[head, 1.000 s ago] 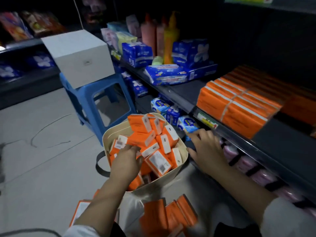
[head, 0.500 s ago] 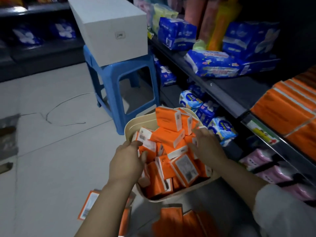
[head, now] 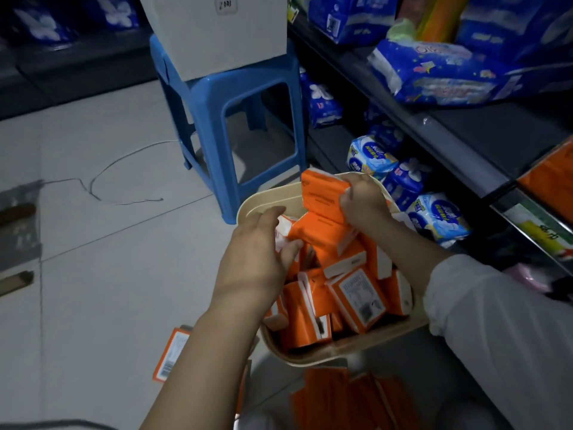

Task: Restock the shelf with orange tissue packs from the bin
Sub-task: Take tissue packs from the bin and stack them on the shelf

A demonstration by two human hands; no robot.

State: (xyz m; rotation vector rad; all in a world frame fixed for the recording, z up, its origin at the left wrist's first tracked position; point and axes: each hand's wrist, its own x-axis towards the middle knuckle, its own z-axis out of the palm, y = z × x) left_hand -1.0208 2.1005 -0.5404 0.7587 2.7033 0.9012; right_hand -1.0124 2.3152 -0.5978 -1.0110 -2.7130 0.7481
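Looking straight down into a cream bin (head: 263,195) on the floor (head: 108,274), close against the foot of the shelf (head: 449,141). Heaped to the rim with orange tissue packs (head: 356,293), tumbled every which way, some label side up. Gripping the upper pack (head: 322,193) with the right hand (head: 362,203), with fingers curled round its right end, up above the heap at the bin's far rim. Just under it and touching, the lower pack (head: 319,231), right end hidden behind that same hand. Pinching the lower pack's left, white end with the left hand (head: 254,262): thumb against it, fingers curved over the top and a little spread. Over at the right edge of the shelf, orange stock (head: 552,181) in place. Blue packages (head: 434,72) further along the shelf and below it. Beyond the bin, a blue stool (head: 235,97) carrying a white box (head: 217,29). Loose packs (head: 172,352) flat on the floor at the bin's near side, and a thin wire (head: 117,169) curling across the tiles.
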